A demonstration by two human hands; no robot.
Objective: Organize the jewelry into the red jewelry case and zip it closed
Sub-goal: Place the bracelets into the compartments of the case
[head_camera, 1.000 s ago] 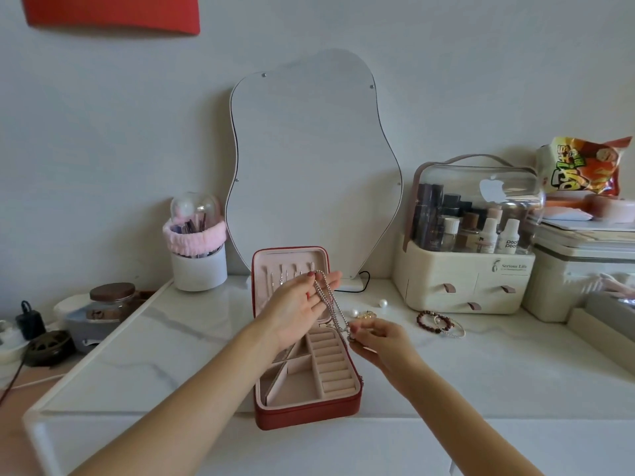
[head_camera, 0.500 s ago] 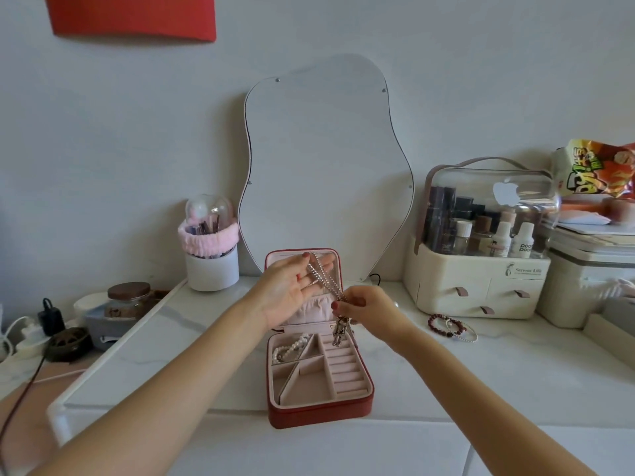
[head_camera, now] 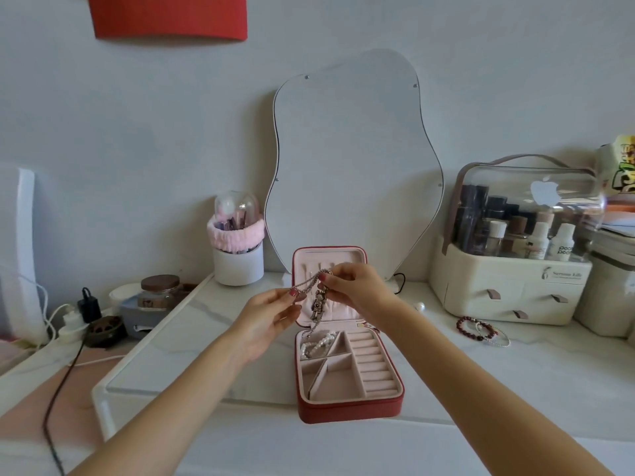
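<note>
Readable text: the cream cosmetics organiser (head_camera: 508, 290) at right carries "Serenus Life" on its front, best reading only. A white bottle (head_camera: 561, 242) inside it reads "poor poor"; the exact letters are uncertain. An apple logo sticker (head_camera: 545, 193) sits on its clear dome. The snack bag (head_camera: 623, 173) at the right edge is cut off, its lettering unreadable.

My left hand (head_camera: 271, 316) pinches one end of the silver chain necklace (head_camera: 311, 285) between thumb and forefinger, the other fingers loosely curled. My right hand (head_camera: 360, 290) grips the chain's other end near the upright lid, fingers closed around it. The robot-shaped pendant (head_camera: 318, 305) hangs between the hands, in front of the lid's pink pocket; its detail is too small to resolve.

The red jewelry case (head_camera: 350, 408) lies open on the marble tabletop (head_camera: 481, 379), lid standing against the wavy mirror (head_camera: 350, 159). A pearl strand (head_camera: 318, 345) lies in its rear-left compartment. The chain's lower tail drops toward that compartment; I cannot tell whether it touches.

Outside the case: a dark red bead bracelet (head_camera: 476, 329) touching a thin silver bangle (head_camera: 496, 340), and a loose pearl (head_camera: 420, 306) partly hidden behind my right wrist.
</note>
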